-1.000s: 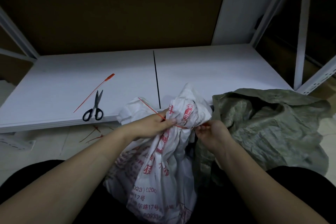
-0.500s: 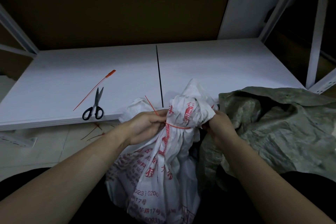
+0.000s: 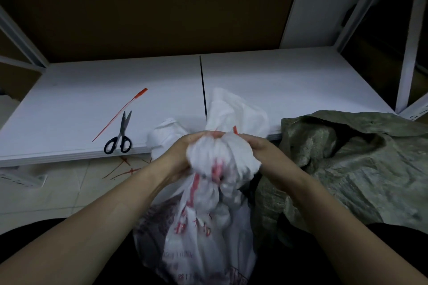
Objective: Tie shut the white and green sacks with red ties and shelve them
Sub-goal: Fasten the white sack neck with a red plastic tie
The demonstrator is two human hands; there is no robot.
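The white sack with red print stands between my knees, its neck bunched tight. My left hand grips the gathered neck from the left and my right hand grips it from the right. A short red bit of the tie pokes out above my fingers; the rest of the tie is hidden by the fabric and my hands. The green sack lies slumped and open at the right, beside the white one. A spare red tie lies on the white shelf board.
Black-handled scissors lie near the shelf's front edge, next to the spare tie. Red tie offcuts are scattered on the tiled floor under that edge. White shelf uprights stand at the right and left.
The sack's neck has tipped toward me, so the red loop round it is hidden now. Both hands have closed round the bunched top, and the long loose end of the tie is gone from view.
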